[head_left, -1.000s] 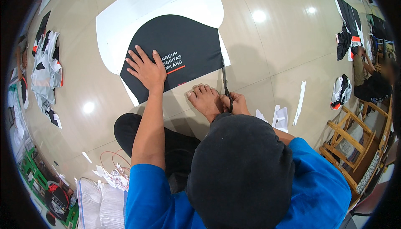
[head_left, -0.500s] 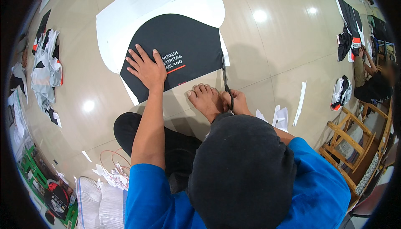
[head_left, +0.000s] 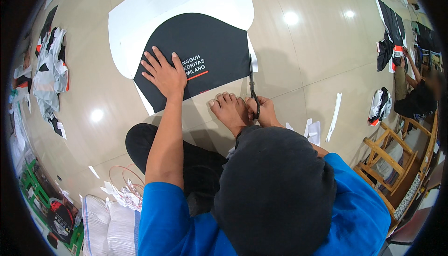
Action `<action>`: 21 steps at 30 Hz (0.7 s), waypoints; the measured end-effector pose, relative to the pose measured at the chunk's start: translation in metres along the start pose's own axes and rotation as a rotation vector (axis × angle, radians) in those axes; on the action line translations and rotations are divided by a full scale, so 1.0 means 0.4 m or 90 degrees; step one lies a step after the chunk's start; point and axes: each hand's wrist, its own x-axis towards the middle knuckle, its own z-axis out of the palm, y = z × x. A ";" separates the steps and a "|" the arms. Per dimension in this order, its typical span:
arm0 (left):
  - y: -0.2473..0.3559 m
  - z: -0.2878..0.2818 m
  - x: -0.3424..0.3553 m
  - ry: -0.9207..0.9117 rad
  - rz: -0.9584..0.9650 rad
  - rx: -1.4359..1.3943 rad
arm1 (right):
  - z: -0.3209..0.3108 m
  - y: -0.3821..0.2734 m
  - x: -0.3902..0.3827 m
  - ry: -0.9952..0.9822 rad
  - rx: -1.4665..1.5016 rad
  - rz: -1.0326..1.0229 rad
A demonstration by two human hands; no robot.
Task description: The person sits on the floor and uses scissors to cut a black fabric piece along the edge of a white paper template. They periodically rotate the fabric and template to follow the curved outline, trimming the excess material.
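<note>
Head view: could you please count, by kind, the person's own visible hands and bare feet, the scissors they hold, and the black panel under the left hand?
Bare hands, left hand and right hand: 2
Bare foot: 1
Long slim dark scissors, in the right hand: 1
Flat black panel with curved top, under the left hand: 1
Total: 5

At wearer's two hands (head_left: pixel 169 79): one pair of scissors (head_left: pixel 252 85), one black panel (head_left: pixel 210 39), one bare foot (head_left: pixel 232 113).

2 white sacks (head_left: pixel 122 230) lower left, wooden frame (head_left: pixel 384 155) right.
</note>
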 end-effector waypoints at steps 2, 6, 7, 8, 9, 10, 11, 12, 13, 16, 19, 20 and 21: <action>0.002 -0.001 0.000 -0.001 -0.001 0.001 | 0.000 -0.002 -0.003 -0.001 -0.004 -0.002; -0.002 0.001 0.003 0.001 0.001 0.012 | 0.002 -0.005 -0.007 0.000 -0.014 -0.012; -0.002 0.002 0.003 0.002 0.002 0.016 | 0.003 -0.005 -0.007 0.001 -0.015 -0.013; -0.003 0.002 0.002 0.003 0.001 0.011 | 0.003 -0.005 -0.008 0.000 -0.020 -0.012; 0.000 0.000 0.001 0.004 0.001 0.006 | 0.003 -0.006 -0.007 0.001 -0.024 -0.010; 0.002 -0.002 0.001 0.004 0.000 0.001 | 0.003 -0.006 -0.007 0.001 -0.029 -0.009; 0.003 -0.004 0.000 0.005 0.000 0.001 | 0.003 -0.005 -0.007 0.004 -0.029 -0.011; 0.003 -0.005 0.000 0.005 0.000 0.000 | 0.003 -0.003 -0.007 0.007 -0.030 -0.013; 0.004 -0.005 0.000 0.005 0.000 -0.001 | 0.002 -0.001 -0.006 0.011 -0.030 -0.015; 0.003 -0.005 0.002 0.002 -0.001 0.016 | -0.007 0.004 0.000 0.001 -0.070 -0.007; 0.001 -0.005 0.002 0.007 0.000 0.008 | 0.001 -0.006 -0.004 0.014 -0.015 0.008; 0.001 -0.005 0.002 0.006 -0.001 0.009 | 0.002 -0.007 0.000 0.009 -0.001 0.000; 0.002 -0.004 0.002 0.005 -0.001 0.010 | 0.003 -0.009 0.005 0.006 0.012 -0.008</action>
